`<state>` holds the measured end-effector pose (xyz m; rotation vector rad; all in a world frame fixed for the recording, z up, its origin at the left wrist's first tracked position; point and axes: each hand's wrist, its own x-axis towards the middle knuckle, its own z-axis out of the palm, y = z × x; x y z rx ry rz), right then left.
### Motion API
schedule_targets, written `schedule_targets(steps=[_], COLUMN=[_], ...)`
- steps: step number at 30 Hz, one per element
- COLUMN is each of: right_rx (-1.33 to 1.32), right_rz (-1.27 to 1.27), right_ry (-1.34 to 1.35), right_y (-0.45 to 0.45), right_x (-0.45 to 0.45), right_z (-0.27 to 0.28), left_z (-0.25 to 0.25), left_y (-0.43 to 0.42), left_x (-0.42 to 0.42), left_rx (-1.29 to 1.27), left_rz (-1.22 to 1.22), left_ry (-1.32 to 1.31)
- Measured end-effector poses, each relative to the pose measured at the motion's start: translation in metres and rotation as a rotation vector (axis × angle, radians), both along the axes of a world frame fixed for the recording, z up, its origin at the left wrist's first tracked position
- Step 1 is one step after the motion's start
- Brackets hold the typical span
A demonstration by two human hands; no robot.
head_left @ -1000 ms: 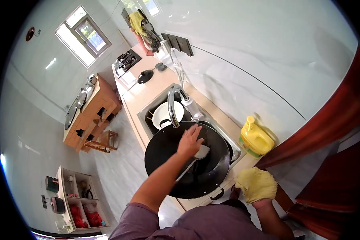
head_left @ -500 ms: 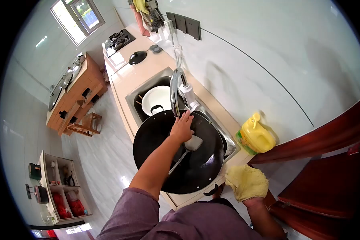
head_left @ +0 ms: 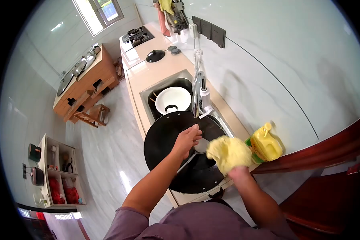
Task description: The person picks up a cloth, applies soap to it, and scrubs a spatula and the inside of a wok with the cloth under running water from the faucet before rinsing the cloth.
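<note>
A large black wok (head_left: 196,176) rests over the sink, with a metal spatula (head_left: 201,146) lying in it. My left hand (head_left: 187,141) is above the wok near the spatula's head, its fingers curled together; what they hold, if anything, cannot be made out. A crumpled yellow cloth (head_left: 229,154) is in my right hand (head_left: 239,173), over the wok's right edge, and hides most of its fingers. The chrome faucet (head_left: 196,94) stands behind the wok's far rim. A white bowl (head_left: 173,99) sits in the sink basin (head_left: 148,95).
A yellow jug (head_left: 267,145) stands on the counter at the right, by the wall. Farther along the counter are a black lid (head_left: 155,56) and a gas stove (head_left: 138,38). A wooden stool (head_left: 93,116) and an open shelf (head_left: 61,172) are at the left.
My right hand has brought the yellow cloth up and left, over the wok's edge. My left hand's fingers were spread near the faucet and are now curled. The view has shifted.
</note>
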<state>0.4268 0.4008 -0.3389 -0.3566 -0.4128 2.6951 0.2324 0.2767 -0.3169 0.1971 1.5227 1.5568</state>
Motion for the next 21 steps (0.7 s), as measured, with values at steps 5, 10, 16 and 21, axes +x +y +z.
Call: schedule_targets(steps=[5, 10, 16, 21], right_rx=[-0.072, -0.136, -0.065, -0.004], right_rz=[-0.058, 0.003, 0.093, -0.038], right_ry=[-0.146, -0.082, -0.054, -0.255], right_y=[0.0, -0.012, -0.009, -0.027], right_x=[-0.119, -0.148, -0.149, -0.144], right_z=[0.016, 0.043, 0.055, 0.075], left_z=[0.016, 0.043, 0.056, 0.033], left_y=[-0.037, -0.113, -0.223, -0.289], left_x=[0.008, 0.03, 0.048, 0.039], left_rx=[-0.016, 0.009, -0.035, -0.087], left_rz=[0.254, 0.153, 0.412, 0.667], left_ry=[-0.095, 0.182, 0.216, 0.225])
